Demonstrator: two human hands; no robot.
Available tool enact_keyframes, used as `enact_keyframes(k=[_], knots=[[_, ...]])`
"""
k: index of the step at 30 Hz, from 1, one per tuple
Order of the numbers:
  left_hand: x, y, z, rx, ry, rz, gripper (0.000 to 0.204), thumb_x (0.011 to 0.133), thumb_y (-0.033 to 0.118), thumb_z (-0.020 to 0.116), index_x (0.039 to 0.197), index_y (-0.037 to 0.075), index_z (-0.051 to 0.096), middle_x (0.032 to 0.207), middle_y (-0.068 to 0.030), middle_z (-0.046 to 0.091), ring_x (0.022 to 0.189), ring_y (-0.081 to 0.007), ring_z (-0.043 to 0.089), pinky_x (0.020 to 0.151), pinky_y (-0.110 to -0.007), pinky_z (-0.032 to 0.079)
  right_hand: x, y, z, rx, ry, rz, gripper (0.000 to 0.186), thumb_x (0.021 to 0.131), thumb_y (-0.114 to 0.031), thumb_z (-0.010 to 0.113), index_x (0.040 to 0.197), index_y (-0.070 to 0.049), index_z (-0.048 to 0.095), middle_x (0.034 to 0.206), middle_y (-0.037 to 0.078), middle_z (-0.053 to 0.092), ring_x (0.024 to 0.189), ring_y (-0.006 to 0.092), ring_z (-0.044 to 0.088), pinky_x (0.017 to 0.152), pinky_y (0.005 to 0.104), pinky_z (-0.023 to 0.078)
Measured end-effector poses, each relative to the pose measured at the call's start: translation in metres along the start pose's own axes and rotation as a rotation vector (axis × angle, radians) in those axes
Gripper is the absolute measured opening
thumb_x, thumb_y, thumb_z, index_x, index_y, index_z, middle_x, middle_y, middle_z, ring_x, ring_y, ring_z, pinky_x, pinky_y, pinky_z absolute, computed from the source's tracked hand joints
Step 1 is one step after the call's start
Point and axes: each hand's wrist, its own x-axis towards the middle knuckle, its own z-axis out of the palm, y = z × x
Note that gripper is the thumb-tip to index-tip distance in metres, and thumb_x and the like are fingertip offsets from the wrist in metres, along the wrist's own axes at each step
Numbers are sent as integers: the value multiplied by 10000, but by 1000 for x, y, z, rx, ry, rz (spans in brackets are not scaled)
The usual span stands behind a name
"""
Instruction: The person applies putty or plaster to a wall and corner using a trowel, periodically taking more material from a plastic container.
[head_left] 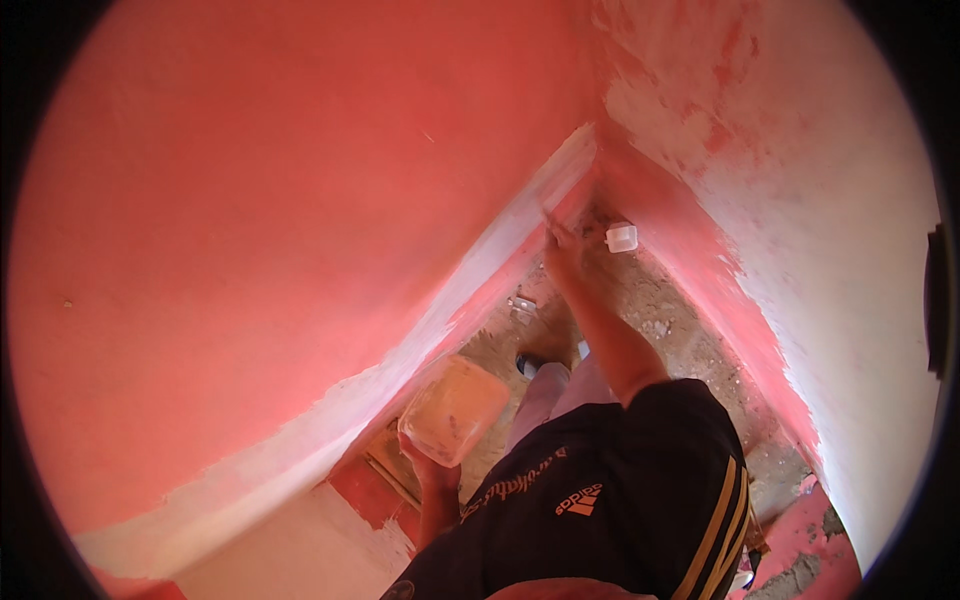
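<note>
My left hand (432, 468) grips a squarish translucent plastic tub (455, 408) by its near side. The inside of the tub looks smeared with a pale orange coating. My right arm reaches far forward, and my right hand (562, 252) is close to the low part of the left wall (300, 220), near the corner. Motion smears its fingers, and whether they hold anything is not clear. That wall is red above, with a whitish band along its lower part and red again beneath.
A small white container (621, 237) stands on the dirty floor (690, 335) near the corner. A small pale object (522, 304) lies by the left wall's base. The right wall (800, 200) is whitish over red. Boards (392, 478) lie beside the tub.
</note>
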Motion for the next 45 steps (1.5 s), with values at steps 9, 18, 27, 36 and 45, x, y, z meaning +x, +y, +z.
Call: enact_keyframes(k=[9, 18, 27, 36, 45], knots=[[8, 14, 5, -221, -6, -76, 689, 989, 641, 401, 1459, 139, 419, 1455, -68, 476, 1334, -281, 468, 1105, -465, 407, 122, 20, -39, -110, 297, 0, 371, 963, -161, 574, 1290, 9, 613, 1019, 226, 690, 977, 355, 651, 902, 414, 500], [6, 12, 9, -100, 8, -16, 729, 971, 680, 403, 1465, 145, 410, 1456, -65, 479, 1331, -283, 473, 1105, -457, 404, 75, 30, -36, 140, 168, 110, 318, 1003, -184, 525, 1232, 3, 641, 1000, 206, 708, 968, 344, 670, 870, 398, 517], [1, 5, 6, -316, 74, -87, 749, 967, 689, 388, 1475, 139, 402, 1469, -71, 466, 1337, -292, 468, 1111, -461, 395, -25, -33, 0, 97, -189, 52, 410, 932, -28, 553, 1336, -37, 621, 965, 223, 702, 978, 356, 681, 847, 394, 513], [7, 14, 26, -112, 62, -50, 770, 974, 688, 352, 1487, 115, 397, 1453, -84, 486, 1333, -291, 472, 1107, -458, 401, 99, -28, -66, 16, 88, 253, 329, 1024, -223, 471, 1178, -9, 667, 896, 181, 707, 786, 276, 654, 769, 383, 507], [-3, 15, 23, -356, -22, -37, 621, 1017, 575, 375, 1422, 110, 451, 1362, -63, 538, 1258, -240, 531, 1037, -428, 468, -41, -15, -23, -287, -27, -40, 318, 982, -170, 516, 1257, -75, 644, 1081, 239, 678, 986, 349, 646, 919, 423, 479]])
